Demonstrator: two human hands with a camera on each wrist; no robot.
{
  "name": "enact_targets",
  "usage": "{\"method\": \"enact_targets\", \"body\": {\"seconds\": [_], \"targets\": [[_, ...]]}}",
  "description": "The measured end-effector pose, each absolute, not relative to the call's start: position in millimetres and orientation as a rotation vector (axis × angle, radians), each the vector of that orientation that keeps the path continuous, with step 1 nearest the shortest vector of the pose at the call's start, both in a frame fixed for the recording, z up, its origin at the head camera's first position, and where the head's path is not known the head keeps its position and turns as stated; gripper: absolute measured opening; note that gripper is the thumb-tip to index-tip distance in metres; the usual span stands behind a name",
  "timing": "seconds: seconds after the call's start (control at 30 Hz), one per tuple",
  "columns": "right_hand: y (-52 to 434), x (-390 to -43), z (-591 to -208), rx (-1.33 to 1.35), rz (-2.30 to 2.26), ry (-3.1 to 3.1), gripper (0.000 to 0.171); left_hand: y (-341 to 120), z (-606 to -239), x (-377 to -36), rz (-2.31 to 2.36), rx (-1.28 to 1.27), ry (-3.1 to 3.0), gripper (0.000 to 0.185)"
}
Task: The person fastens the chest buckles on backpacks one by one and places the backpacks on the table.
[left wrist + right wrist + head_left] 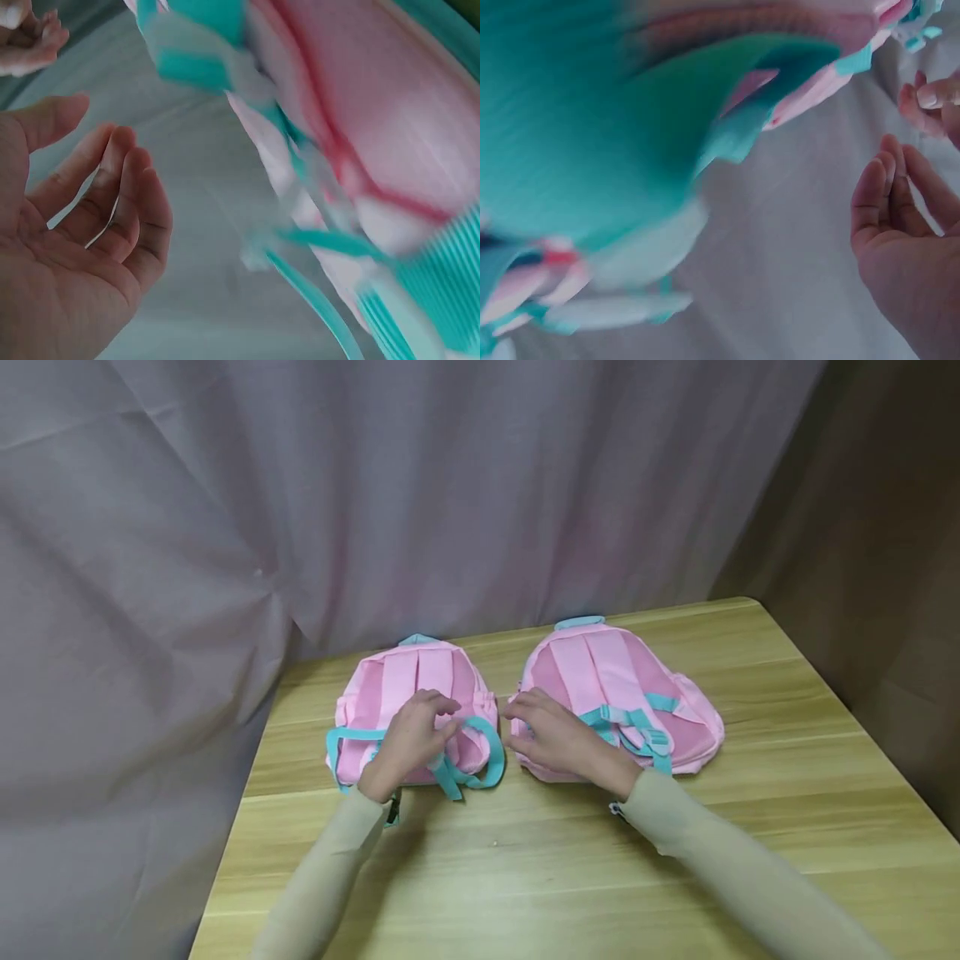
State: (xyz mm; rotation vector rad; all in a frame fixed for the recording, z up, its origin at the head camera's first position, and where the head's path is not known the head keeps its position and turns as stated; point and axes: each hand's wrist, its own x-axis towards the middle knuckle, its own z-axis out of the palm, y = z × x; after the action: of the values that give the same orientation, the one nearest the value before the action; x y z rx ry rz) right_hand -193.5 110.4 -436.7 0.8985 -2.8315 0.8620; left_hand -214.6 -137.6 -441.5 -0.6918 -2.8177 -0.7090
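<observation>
Two small pink backpacks with turquoise straps lie side by side on a wooden table, strap sides up. Over the lower middle of the left backpack [400, 677] is my left hand [416, 735], fingers loosely bent and holding nothing. My right hand [558, 739] hovers at the near left part of the right backpack [611, 664], also with nothing in its fingers. In the left wrist view, a gap shows between the left palm [82, 247] and the blurred pink and turquoise bag. Relaxed right fingers [868, 199] hang apart from the turquoise webbing [577, 127] in the right wrist view.
A turquoise strap loop [495, 756] sticks out from the left bag's right side. Dark buckle ends [393, 810] show at the near edges of both bags. Behind the wooden table [510, 893] hangs a grey curtain [465, 502].
</observation>
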Motion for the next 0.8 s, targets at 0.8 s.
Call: {"method": "enact_targets", "body": {"seconds": [0.8], "targets": [[24,-223,-458,0.966,0.946,-2.885,0.046,-212,-451,-230,-0.534,-0.642,-3.039,0.031]]}}
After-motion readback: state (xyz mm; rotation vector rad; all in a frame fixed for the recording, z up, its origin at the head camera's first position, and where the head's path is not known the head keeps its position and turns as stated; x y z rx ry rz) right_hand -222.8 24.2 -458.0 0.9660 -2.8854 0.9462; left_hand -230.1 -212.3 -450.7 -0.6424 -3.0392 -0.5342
